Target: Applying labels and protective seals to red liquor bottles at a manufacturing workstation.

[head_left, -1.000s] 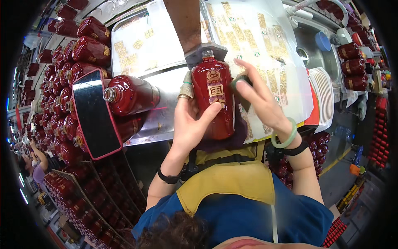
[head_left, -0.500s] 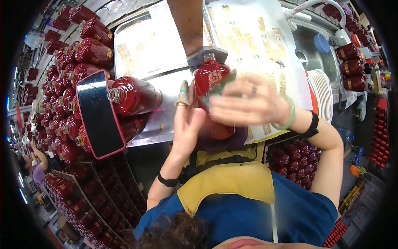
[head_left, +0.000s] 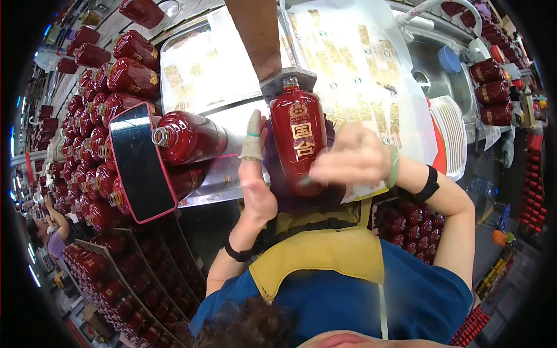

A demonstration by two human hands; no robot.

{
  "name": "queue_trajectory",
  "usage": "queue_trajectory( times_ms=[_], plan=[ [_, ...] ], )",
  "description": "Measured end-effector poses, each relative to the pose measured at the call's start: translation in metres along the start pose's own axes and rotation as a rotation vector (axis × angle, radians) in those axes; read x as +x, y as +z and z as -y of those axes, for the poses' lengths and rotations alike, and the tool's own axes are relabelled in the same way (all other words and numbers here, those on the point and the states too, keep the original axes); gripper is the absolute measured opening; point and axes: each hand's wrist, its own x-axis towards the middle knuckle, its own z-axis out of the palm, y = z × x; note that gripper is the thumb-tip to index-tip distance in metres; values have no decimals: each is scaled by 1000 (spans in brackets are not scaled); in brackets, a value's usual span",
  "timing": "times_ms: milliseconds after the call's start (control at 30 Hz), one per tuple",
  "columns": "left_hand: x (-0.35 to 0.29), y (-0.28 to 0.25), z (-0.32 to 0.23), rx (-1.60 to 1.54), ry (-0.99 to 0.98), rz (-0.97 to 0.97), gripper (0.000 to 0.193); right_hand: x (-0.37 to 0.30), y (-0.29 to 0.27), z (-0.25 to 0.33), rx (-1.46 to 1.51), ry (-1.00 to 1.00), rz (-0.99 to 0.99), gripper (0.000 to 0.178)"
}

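Note:
A glossy red glass bottle (head_left: 284,136) with gold lettering lies on a dark purple cloth (head_left: 272,174), its clear neck at a dark metal block (head_left: 299,74). My left hand (head_left: 253,168) is open at the bottle's left side, fingers stretched out, pale finger cots on at least some of them. At the bottle's lower right is my right hand (head_left: 357,159), blurred by motion, with the fingers curled and their tips over the bottle's base. A small greenish smear shows under those fingertips; what it is I cannot make out.
A second red bottle (head_left: 188,138) lies left of my left hand, beside a pink-cased phone (head_left: 142,168). Many red bottles (head_left: 93,139) crowd the left. Sheets with gold decals (head_left: 348,52) lie right of a brown post (head_left: 252,35). Farther right are a sink (head_left: 432,61) and a blue bowl (head_left: 449,60).
My right hand has moved down the bottle to its base, uncovering gold lettering. My left hand has drawn left, off the bottle's side. The dark green piece by the right hand is mostly out of sight.

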Motion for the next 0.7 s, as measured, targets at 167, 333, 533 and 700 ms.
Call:
queue_trajectory(
  times_ms=[167,333,533,700],
  plan=[
    [25,-2,-9,697,338,232,95,3,-7,-10,-95,606,-432,29],
    [35,0,-9,761,324,168,91,19,-5,-11,-155,697,-468,30],
    [31,5,-11,448,192,-17,88,41,-3,-16,-119,651,-277,24],
    [31,7,-9,255,51,-50,95,58,-9,-47,-436,458,-185,22]
  ],
)
